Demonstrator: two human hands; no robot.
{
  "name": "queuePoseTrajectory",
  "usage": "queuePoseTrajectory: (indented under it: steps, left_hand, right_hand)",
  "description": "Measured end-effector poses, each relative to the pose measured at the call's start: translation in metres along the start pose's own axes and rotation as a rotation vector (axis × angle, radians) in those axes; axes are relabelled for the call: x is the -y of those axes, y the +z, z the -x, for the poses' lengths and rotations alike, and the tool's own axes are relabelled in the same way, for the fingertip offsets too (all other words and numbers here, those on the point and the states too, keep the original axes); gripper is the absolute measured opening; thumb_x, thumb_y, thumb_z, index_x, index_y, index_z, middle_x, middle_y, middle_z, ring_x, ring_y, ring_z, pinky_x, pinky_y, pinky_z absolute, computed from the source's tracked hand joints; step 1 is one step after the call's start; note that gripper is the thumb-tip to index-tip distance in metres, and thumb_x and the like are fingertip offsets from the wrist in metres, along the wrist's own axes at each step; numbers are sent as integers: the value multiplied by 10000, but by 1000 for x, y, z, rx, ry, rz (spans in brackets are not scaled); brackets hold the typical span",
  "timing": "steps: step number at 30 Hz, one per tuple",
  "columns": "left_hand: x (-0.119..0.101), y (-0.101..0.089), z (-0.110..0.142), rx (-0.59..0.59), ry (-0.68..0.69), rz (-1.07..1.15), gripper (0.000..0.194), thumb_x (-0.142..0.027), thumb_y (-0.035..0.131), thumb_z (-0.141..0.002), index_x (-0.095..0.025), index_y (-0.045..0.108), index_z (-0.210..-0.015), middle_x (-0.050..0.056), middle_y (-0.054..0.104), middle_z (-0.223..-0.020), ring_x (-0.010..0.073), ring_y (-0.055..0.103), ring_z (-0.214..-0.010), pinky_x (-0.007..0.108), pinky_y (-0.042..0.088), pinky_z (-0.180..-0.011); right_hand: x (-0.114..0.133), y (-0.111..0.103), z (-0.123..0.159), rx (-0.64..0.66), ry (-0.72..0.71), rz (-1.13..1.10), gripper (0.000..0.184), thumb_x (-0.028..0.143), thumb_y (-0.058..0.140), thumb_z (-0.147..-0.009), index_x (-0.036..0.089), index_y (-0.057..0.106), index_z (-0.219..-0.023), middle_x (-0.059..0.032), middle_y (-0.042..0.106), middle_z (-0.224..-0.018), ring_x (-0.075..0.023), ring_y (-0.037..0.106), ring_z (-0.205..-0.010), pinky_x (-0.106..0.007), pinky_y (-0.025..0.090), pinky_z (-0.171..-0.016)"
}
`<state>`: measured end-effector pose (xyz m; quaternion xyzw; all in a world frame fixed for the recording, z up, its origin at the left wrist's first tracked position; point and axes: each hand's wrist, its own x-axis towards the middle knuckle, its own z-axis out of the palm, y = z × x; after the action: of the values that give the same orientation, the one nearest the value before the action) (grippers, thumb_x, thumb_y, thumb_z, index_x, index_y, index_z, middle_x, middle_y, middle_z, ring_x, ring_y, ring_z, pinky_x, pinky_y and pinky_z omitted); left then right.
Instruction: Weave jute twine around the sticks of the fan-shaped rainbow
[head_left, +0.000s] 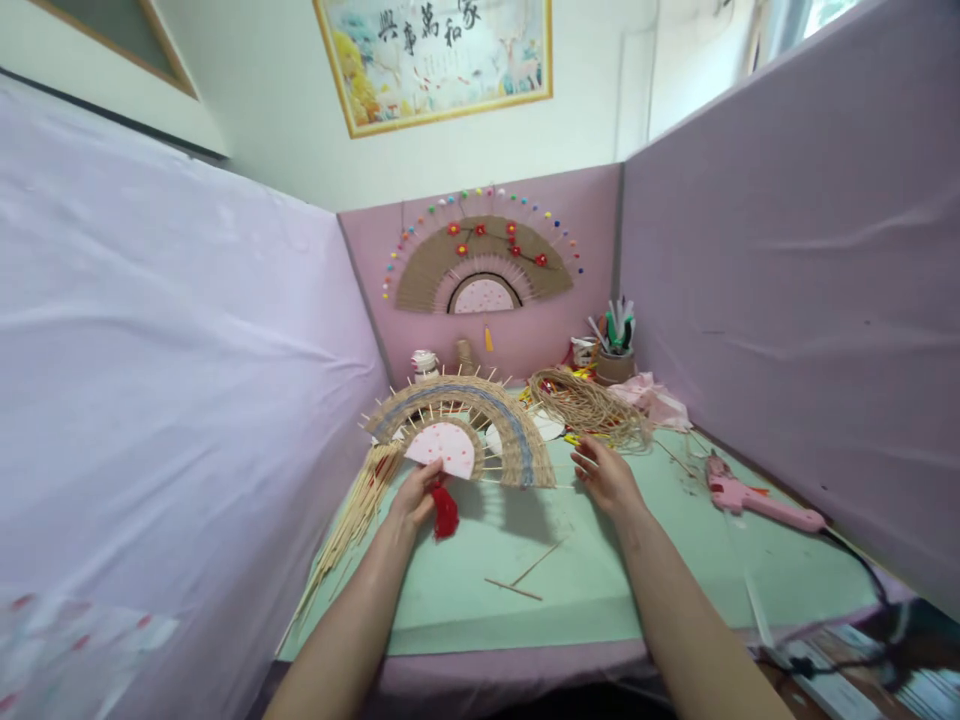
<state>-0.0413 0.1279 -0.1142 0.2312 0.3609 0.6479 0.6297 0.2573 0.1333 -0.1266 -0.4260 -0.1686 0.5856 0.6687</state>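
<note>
My left hand (417, 494) grips a woven fan (517, 436) by the lower edge of its pink dotted half-circle centre (442, 447). Twine bands in tan and blue-grey form the arc, and thin sticks poke out past its rim. From beside my left fingers hangs a red tassel (445, 513). The fan is held above the green tabletop and casts a shadow on it. My right hand (604, 476) is just right of the fan's right end, fingers spread and apart from it, with nothing visible in them.
Bundled thin sticks (352, 515) lie at left; two short sticks (513, 588) lie in front. A twine heap (589, 405), a tool pot (615, 366) and a pink glue gun (761, 500) occupy the right side. A finished fan (487, 262) hangs on the back panel.
</note>
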Motion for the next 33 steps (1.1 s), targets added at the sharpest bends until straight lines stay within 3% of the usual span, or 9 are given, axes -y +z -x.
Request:
queuePoseTrajectory:
  steps: [7, 16, 33]
  left_hand:
    - [2, 2, 1, 17, 17, 34, 347, 97, 588, -688, -127, 581, -952, 50, 696, -838, 135, 671, -706, 228, 550, -661]
    - [2, 4, 5, 37, 47, 4, 300, 83, 646, -647, -108, 600, -873, 23, 672, -727, 94, 619, -576, 181, 506, -570]
    - [4, 4, 8, 108, 32, 6, 267, 1, 731, -609, -107, 617, -824, 35, 681, -738, 118, 632, -636, 247, 525, -688]
  right_hand:
    - [-1, 2, 2, 20, 0, 42, 153, 292, 682, -663, 186, 608, -744, 5, 627, -696, -96, 586, -593, -176, 428, -461]
    - [-1, 3, 4, 40, 15, 67, 161, 303, 675, -667, 185, 616, -758, 6, 630, -694, -99, 593, -600, -176, 420, -455]
    - [-2, 4, 5, 50, 11, 95, 130, 280, 677, -665, 182, 622, -729, 5, 623, -681, -96, 577, -594, -177, 416, -453]
